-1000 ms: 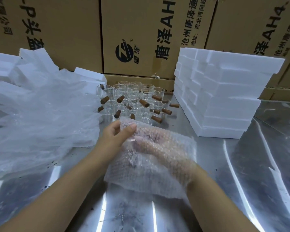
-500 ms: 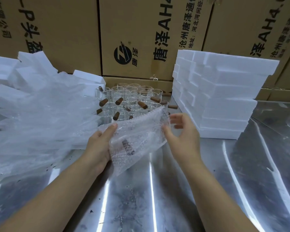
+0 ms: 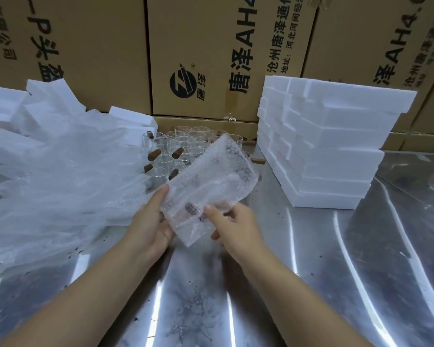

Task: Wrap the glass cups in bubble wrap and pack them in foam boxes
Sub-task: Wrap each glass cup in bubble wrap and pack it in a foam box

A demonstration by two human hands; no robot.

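A folded sheet of bubble wrap (image 3: 211,186) is held up over the metal table, tilted toward the far right. Something brown shows dimly through it; I cannot tell if a cup is inside. My left hand (image 3: 150,224) grips its lower left edge, thumb on top. My right hand (image 3: 233,226) pinches its lower right edge, thumb on the front. Behind the wrap stand several clear glass cups (image 3: 178,149) with brown wooden handles. A stack of white foam boxes (image 3: 336,151) rises at the right.
A loose heap of bubble wrap sheets (image 3: 55,176) covers the left, with more foam pieces (image 3: 3,108) behind it. Brown printed cartons (image 3: 211,53) wall off the back. The shiny steel table (image 3: 298,284) stretches to the near edge.
The sheet was spread wide between both hands half a second ago. It is now folded narrower, and my right hand has moved left and down to its lower edge.
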